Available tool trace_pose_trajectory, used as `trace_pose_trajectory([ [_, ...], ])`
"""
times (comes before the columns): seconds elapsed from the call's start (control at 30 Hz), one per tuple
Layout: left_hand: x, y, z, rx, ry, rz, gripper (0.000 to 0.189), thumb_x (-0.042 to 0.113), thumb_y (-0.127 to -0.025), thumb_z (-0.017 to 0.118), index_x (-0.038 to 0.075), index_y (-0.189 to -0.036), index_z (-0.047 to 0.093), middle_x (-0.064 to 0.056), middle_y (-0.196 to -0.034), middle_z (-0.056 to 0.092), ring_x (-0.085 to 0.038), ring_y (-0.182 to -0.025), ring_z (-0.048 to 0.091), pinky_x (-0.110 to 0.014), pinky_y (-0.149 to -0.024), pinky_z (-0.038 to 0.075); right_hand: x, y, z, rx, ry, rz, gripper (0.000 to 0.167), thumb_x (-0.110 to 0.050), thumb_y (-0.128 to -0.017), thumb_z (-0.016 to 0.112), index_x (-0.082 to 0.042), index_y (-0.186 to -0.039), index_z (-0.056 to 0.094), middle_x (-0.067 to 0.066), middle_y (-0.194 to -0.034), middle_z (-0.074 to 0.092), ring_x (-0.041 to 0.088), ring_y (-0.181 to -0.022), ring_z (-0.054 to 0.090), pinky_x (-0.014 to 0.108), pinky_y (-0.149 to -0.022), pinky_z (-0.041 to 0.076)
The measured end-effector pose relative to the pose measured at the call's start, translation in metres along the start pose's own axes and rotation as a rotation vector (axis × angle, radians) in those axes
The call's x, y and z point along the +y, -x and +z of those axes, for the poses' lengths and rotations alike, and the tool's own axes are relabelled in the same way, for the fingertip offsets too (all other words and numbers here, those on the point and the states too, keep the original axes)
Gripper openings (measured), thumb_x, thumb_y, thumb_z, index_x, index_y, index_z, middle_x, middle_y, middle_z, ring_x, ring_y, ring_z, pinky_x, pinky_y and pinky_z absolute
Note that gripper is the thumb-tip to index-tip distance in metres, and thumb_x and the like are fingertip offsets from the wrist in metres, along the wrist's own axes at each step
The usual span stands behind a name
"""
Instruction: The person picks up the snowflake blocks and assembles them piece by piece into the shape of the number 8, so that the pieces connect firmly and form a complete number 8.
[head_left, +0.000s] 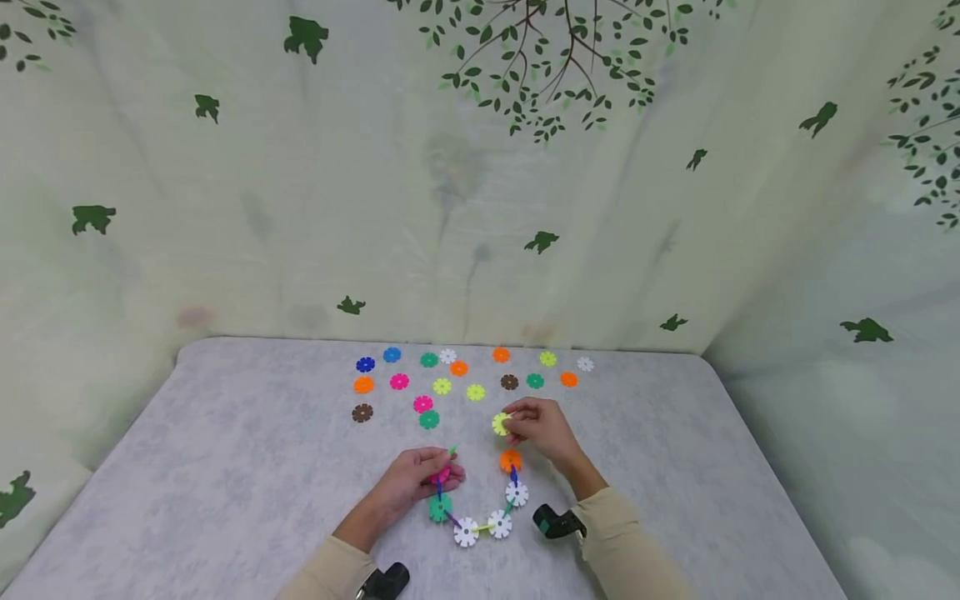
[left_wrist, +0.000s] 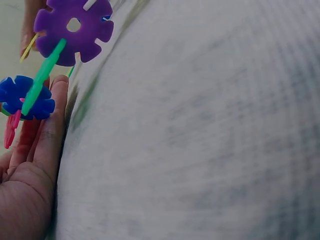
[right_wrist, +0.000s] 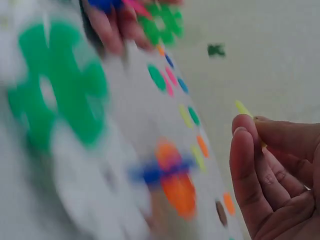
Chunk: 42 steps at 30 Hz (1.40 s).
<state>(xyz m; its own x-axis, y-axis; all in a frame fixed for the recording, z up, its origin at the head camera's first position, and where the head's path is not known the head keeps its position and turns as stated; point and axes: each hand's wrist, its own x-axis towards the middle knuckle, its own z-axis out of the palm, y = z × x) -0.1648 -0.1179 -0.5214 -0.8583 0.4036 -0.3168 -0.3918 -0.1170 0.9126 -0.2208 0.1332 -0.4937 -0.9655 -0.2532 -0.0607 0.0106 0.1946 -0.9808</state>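
A curved chain of slotted, flower-shaped plastic discs hangs together in front of me, with an orange disc (head_left: 511,460) at its right end, white discs (head_left: 466,532) along the bottom and a green disc (head_left: 439,508) on the left. My left hand (head_left: 405,483) holds the chain's left end by the pink disc (head_left: 439,475), where a light green disc (right_wrist: 161,24) sticks up. Purple (left_wrist: 75,27) and blue discs (left_wrist: 25,97) of the chain show in the left wrist view. Between thumb and fingertips my right hand (head_left: 549,431) pinches a loose yellow disc (head_left: 499,424), just above the orange one.
Loose discs in several colours lie spread over the far part of the grey table (head_left: 247,467), among them a brown disc (head_left: 362,413) and a green disc (head_left: 429,419). A leaf-patterned curtain (head_left: 375,208) hangs behind the table. Black wrist cameras (head_left: 557,522) sit on both sleeves.
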Motion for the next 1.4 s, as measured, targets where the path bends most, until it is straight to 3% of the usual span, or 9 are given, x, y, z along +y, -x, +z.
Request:
trace_pose_trajectory([
  [0.17,0.002,0.001,0.000,-0.009,0.000,0.016,0.046,0.020,-0.102,0.049,-0.018,-0.128,0.046,-0.013,-0.103,0.069,-0.021,-0.098,0.068,-0.033,-0.090,0.053,-0.013,0.005,0.033,-0.113,-0.075,-0.001,0.020,0.001,-0.091,0.062,0.013,-0.106,0.063,0.021,-0.084,0.069,0.015,-0.063,0.064,0.036,-0.067,0.059],
  [0.37,-0.003,-0.003,0.000,0.012,0.009,0.005,0.044,0.021,-0.101,0.051,-0.016,-0.126,0.048,-0.016,-0.106,0.069,-0.024,-0.100,0.067,-0.034,-0.090,0.053,-0.020,0.006,0.049,-0.160,-0.071,-0.014,0.017,0.006,-0.089,0.061,0.016,-0.103,0.063,0.026,-0.082,0.067,0.013,-0.059,0.062,0.033,-0.063,0.059],
  [0.53,-0.005,-0.004,-0.001,0.007,0.027,0.019,0.040,0.018,-0.101,0.051,-0.015,-0.124,0.049,-0.017,-0.106,0.069,-0.024,-0.100,0.068,-0.035,-0.089,0.053,-0.006,-0.002,0.055,-0.173,-0.053,-0.029,0.017,0.006,-0.089,0.062,0.015,-0.102,0.064,0.023,-0.082,0.068,0.012,-0.058,0.060,0.032,-0.062,0.058],
  [0.83,-0.005,-0.001,0.002,0.042,0.006,0.079,0.039,0.008,-0.100,0.051,-0.020,-0.127,0.048,-0.020,-0.104,0.070,-0.022,-0.094,0.070,-0.035,-0.085,0.055,-0.010,-0.005,0.065,-0.150,0.066,-0.094,0.010,0.006,-0.087,0.065,0.010,-0.096,0.069,0.016,-0.080,0.070,0.010,-0.057,0.061,0.028,-0.057,0.056],
  [1.1,-0.007,0.001,0.002,0.057,-0.048,0.116,0.037,0.009,-0.101,0.048,-0.019,-0.125,0.050,-0.022,-0.105,0.069,-0.024,-0.094,0.070,-0.035,-0.085,0.055,-0.016,-0.009,0.068,-0.190,0.152,-0.052,0.007,0.007,-0.086,0.065,0.007,-0.091,0.070,0.010,-0.072,0.067,0.014,-0.056,0.060,0.029,-0.055,0.055],
  [1.3,-0.007,0.000,0.002,0.045,-0.043,0.087,0.035,0.010,-0.102,0.047,-0.017,-0.123,0.053,-0.017,-0.101,0.070,-0.021,-0.094,0.069,-0.034,-0.085,0.055,-0.014,-0.010,0.066,-0.219,0.135,0.009,0.008,0.006,-0.086,0.066,0.005,-0.093,0.071,0.008,-0.071,0.067,0.014,-0.055,0.060,0.030,-0.057,0.056],
  [1.4,-0.006,-0.002,0.003,0.037,-0.022,0.057,0.038,0.017,-0.101,0.050,-0.015,-0.122,0.055,-0.017,-0.104,0.070,-0.020,-0.095,0.069,-0.034,-0.087,0.055,-0.013,-0.010,0.062,-0.215,0.138,-0.016,0.010,0.003,-0.086,0.067,0.005,-0.095,0.073,0.009,-0.074,0.068,0.014,-0.056,0.061,0.035,-0.060,0.058],
])
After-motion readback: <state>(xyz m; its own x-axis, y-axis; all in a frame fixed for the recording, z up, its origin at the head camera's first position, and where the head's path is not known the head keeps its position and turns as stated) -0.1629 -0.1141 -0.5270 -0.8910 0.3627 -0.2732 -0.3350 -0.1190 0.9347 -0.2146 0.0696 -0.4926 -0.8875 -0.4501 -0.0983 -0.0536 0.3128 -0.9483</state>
